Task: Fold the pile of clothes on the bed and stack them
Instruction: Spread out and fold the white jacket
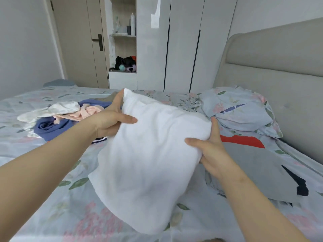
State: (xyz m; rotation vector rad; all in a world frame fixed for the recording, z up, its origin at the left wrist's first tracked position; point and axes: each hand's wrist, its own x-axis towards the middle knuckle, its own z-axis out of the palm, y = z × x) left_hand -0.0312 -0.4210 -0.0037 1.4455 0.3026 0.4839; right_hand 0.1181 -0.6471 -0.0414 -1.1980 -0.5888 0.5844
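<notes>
Both hands held a white cloth (148, 154) up over the bed (52, 198). The left hand (108, 119) gripped the cloth's upper left edge, with the thumb lying across the front face and the fingers curled behind the fabric. The right hand (209, 151) gripped the right edge, with the thumb on top and the fingers tucked beneath and out of sight. The cloth stretched between the two hands and drooped from them toward the person, its lower edge hanging down to the floral sheet; whether it touched the sheet could not be told.

Just beyond and to the left of the left hand lay the pile of clothes (57, 117), loose and unfolded: a white piece, a pale pink piece and a blue piece tangled together on the bed. Below and to the right of the right hand lay a grey garment (258, 170) with red and black patches, spread flat on the sheet and partly covered by the right wrist and the cloth.

Beyond the right hand sat a pillow (241, 110) in the same floral print, against the padded headboard (279, 67). Well beyond both hands stood a white wardrobe (183, 41), and to its left a door (78, 41).
</notes>
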